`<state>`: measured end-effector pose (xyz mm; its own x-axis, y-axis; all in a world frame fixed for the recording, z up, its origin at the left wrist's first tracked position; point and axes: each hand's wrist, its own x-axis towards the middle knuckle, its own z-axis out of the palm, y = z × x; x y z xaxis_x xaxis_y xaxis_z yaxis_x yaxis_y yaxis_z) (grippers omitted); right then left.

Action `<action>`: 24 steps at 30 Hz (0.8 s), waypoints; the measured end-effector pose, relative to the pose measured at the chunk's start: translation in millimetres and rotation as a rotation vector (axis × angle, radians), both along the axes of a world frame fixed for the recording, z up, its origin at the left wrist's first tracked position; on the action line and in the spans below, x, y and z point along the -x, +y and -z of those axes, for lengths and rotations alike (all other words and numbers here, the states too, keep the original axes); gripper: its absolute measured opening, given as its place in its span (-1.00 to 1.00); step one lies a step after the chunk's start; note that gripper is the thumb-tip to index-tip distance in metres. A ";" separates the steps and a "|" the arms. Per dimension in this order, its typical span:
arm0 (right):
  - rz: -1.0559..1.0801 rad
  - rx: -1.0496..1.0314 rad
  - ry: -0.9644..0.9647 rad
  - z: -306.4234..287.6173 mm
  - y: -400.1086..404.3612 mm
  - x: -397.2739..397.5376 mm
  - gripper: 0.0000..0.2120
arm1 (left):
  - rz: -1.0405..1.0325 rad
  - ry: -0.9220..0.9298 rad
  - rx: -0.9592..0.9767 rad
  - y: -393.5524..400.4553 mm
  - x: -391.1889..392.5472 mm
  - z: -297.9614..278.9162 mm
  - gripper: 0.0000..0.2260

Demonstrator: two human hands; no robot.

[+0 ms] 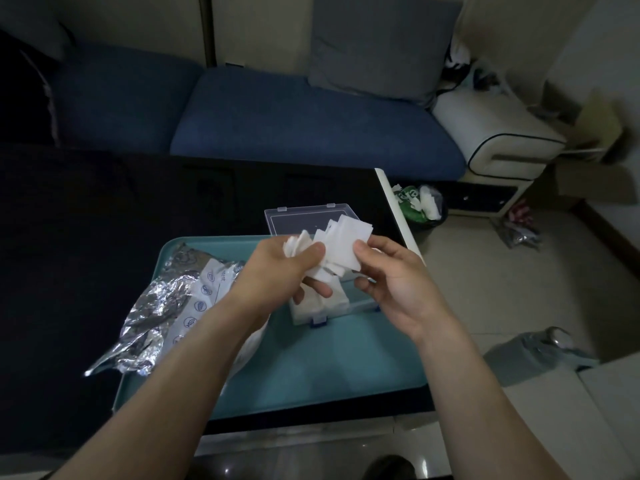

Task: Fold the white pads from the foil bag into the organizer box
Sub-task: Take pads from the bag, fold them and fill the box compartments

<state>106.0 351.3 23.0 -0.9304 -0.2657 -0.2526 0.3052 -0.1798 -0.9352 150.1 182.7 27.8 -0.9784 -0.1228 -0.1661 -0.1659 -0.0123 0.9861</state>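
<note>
Teal tray (346,368), hands (346,268) mid-tray

- The left hand (277,268) and right hand (394,282) cover the middle of the box (332,306); its compartments cannot be counted.
- The pads (341,247) overlap in a loose bunch, so their number cannot be told, and the lower ends are hidden behind the left fingers.
- The left forearm hides the right part of the foil bag (162,306); the small print and icons on its label are too small to read.
- Both forearms are cut off by the bottom edge.
- The tray (311,382) has its left side hidden under the bag.
- The bin (420,206) is partly behind the table edge; its contents are unclear.
</note>
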 end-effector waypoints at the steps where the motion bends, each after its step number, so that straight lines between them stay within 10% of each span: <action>1: -0.027 0.041 -0.025 -1.3 0.0 -0.5 -0.91 | -0.005 0.005 -0.009 1.0 0.5 -0.1 -0.86; 9: 0.172 -0.166 0.170 2.0 -1.8 -5.6 -0.83 | 0.009 0.016 -0.088 5.9 0.0 2.9 -0.92; 16: 0.161 0.171 -0.028 -2.9 2.9 -0.6 -0.76 | -0.137 0.029 -0.074 1.6 3.8 8.8 -0.87; 24: 0.086 -0.183 0.149 9.1 -14.6 -4.4 -0.80 | -0.007 0.062 -0.056 10.6 -1.4 6.0 -0.89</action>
